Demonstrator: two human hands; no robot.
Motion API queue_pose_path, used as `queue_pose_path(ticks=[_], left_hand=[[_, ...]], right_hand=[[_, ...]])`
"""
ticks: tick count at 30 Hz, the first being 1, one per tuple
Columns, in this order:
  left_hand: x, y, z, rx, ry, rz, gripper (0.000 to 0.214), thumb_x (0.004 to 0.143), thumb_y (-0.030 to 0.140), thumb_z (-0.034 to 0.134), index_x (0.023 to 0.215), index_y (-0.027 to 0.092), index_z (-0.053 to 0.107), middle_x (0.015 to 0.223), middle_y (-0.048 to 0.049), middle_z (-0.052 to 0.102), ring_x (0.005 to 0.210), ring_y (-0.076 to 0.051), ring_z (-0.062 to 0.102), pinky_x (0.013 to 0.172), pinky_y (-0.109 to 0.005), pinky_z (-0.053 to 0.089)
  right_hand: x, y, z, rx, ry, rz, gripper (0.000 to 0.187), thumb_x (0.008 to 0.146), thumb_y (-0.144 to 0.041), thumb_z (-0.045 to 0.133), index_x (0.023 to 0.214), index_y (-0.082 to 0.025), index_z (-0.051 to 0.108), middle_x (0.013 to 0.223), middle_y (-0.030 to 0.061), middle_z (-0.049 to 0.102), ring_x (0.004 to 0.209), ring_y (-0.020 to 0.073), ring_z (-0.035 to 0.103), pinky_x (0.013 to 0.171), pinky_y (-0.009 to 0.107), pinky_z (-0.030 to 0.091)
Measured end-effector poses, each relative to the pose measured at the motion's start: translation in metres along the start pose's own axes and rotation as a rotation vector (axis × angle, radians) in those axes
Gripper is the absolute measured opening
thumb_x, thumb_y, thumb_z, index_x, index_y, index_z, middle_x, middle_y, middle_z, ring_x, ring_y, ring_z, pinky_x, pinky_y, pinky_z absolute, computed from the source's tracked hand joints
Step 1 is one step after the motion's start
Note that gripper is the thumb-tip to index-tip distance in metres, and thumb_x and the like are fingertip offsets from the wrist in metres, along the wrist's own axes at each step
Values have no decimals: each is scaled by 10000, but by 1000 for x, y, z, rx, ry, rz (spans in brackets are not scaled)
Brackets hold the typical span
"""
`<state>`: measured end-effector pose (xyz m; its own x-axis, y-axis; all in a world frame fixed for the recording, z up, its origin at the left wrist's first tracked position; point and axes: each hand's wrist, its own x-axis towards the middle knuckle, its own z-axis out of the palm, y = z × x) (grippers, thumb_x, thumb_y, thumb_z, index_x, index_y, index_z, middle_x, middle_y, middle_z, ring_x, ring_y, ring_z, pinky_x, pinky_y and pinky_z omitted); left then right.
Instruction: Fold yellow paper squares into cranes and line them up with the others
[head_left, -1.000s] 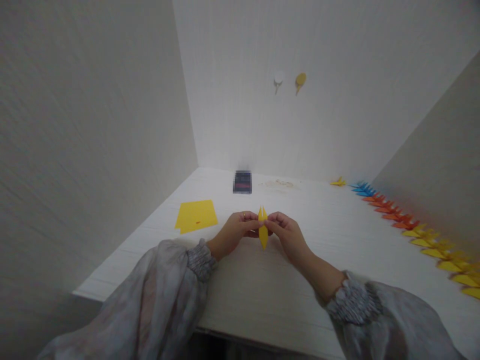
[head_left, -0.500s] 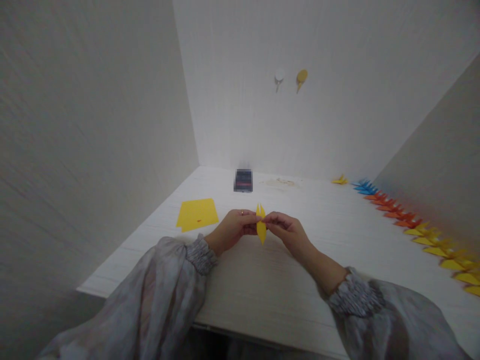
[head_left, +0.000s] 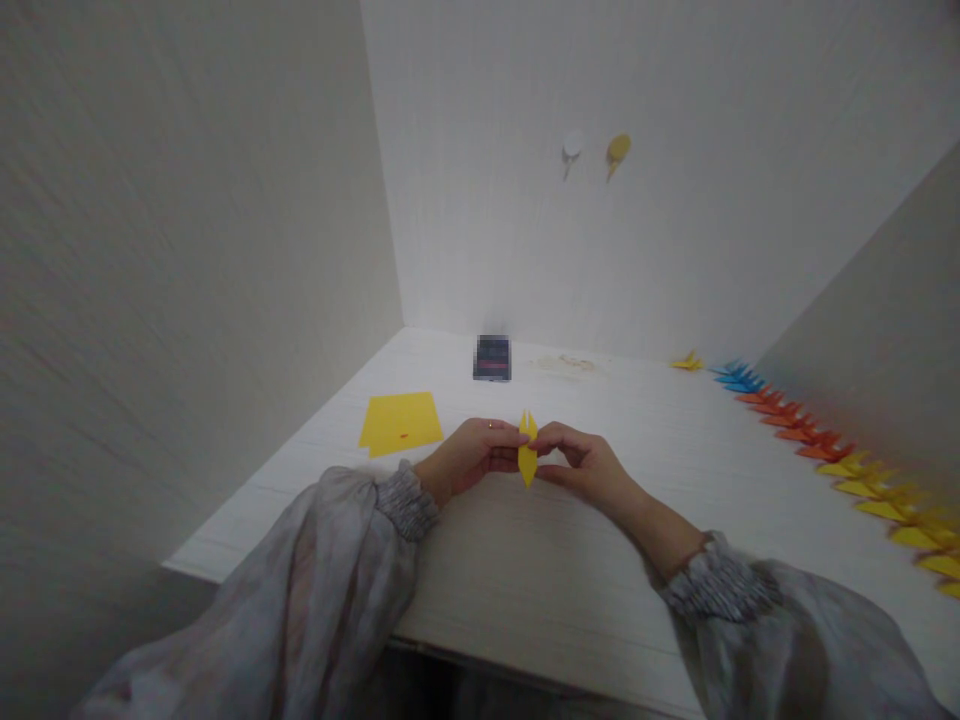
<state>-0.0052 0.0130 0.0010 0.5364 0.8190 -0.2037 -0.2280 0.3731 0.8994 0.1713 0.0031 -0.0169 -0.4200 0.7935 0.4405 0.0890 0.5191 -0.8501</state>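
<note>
A narrow piece of folded yellow paper (head_left: 528,465), pointed at the bottom and split into two tips at the top, is held upright over the table. My left hand (head_left: 474,455) pinches it from the left, thumb in front and the other fingers behind. On its other side, my right hand (head_left: 585,462) has its fingertips at the right edge of the paper. A gap shows between that hand's thumb and index finger, and the exact contact of the fingertips is partly hidden.
Yellow paper sheets (head_left: 401,422) lie left on the white table (head_left: 540,580). A dark, blurred-out object (head_left: 493,358) stands near the back wall. Folded paper cranes in blue (head_left: 739,377), red (head_left: 799,425) and yellow (head_left: 900,510) line the right side; one yellow crane (head_left: 687,362) sits apart.
The right thumb has moved down, away from the index finger. The two upper tips of the folded paper now stand closer together. The whole view has shifted slightly.
</note>
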Motion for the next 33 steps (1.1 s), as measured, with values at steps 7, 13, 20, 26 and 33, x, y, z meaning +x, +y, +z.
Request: queue_pose_path(ticks=[7, 13, 20, 26, 33], left_hand=[[1, -2, -2, -13, 33, 13, 151, 635, 196, 660, 728, 90, 607, 739, -87, 663, 644, -132, 618, 648, -258, 487], [1, -1, -1, -12, 74, 44, 255, 604, 181, 686, 809, 105, 554, 733, -72, 647, 637, -134, 623, 652, -270, 491], [-1, 0, 6, 7, 133, 164, 242, 625, 169, 649, 797, 152, 480, 615, -12, 625, 551, -124, 606, 574, -264, 485], [0, -2, 4, 42, 69, 128, 177, 623, 193, 642, 772, 100, 618, 706, -52, 650, 624, -132, 617, 677, -300, 490], [-1, 0, 2, 1, -35, 129, 171, 624, 160, 634, 781, 95, 659, 793, -78, 668, 750, -155, 621, 774, -305, 472]], right_hand=[[0, -1, -2, 1, -26, 8, 272, 615, -229, 695, 880, -228, 638, 810, 21, 598, 769, 152, 537, 729, 320, 424], [0, -2, -2, 34, -25, 48, 263, 628, -202, 680, 887, -225, 637, 801, 13, 592, 744, 136, 531, 699, 290, 420], [1, -4, -1, 40, 9, 121, 159, 669, -242, 644, 824, -210, 634, 749, 1, 581, 695, 126, 525, 661, 272, 420], [0, 6, -3, 48, 32, 129, 124, 673, -242, 647, 793, -212, 641, 792, 10, 603, 737, 137, 544, 691, 279, 419], [0, 5, -6, 172, 99, 173, 120, 638, -197, 672, 750, -239, 679, 752, -10, 622, 709, 116, 550, 679, 247, 420]])
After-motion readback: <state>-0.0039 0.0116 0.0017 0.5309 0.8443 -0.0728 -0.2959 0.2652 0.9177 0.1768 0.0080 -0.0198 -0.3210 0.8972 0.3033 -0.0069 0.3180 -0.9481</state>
